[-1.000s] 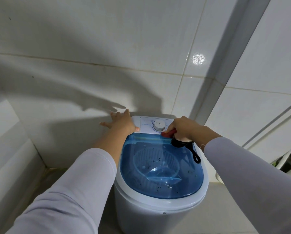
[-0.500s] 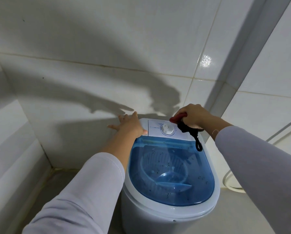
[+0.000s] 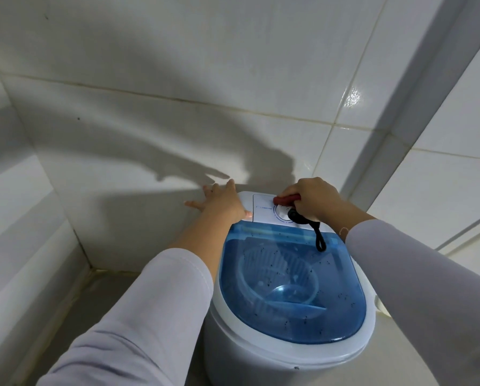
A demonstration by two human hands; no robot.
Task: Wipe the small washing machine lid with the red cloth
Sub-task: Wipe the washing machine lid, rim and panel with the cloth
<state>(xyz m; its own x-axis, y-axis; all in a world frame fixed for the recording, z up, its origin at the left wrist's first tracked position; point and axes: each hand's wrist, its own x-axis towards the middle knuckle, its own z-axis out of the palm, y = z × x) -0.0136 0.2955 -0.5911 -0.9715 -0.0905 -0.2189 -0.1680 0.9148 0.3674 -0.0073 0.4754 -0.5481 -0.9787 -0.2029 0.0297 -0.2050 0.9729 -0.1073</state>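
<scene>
Gripping red cloth (image 3: 286, 200), panel lettering (image 3: 264, 208) unreadable

We see glossy translucent blue plastic on the lid (image 3: 291, 288), smooth white plastic body (image 3: 261, 366), and shiny glazed wall tiles (image 3: 177, 51) at twelve o'clock.

Red cloth (image 3: 286, 199) mostly hidden inside right hand (image 3: 314, 200)

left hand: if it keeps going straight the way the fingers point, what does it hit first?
Probably the tiled wall. The left hand lies flat on the washing machine's back left corner, fingers spread toward the wall; nothing else shows between, though the gap is unclear.
</scene>
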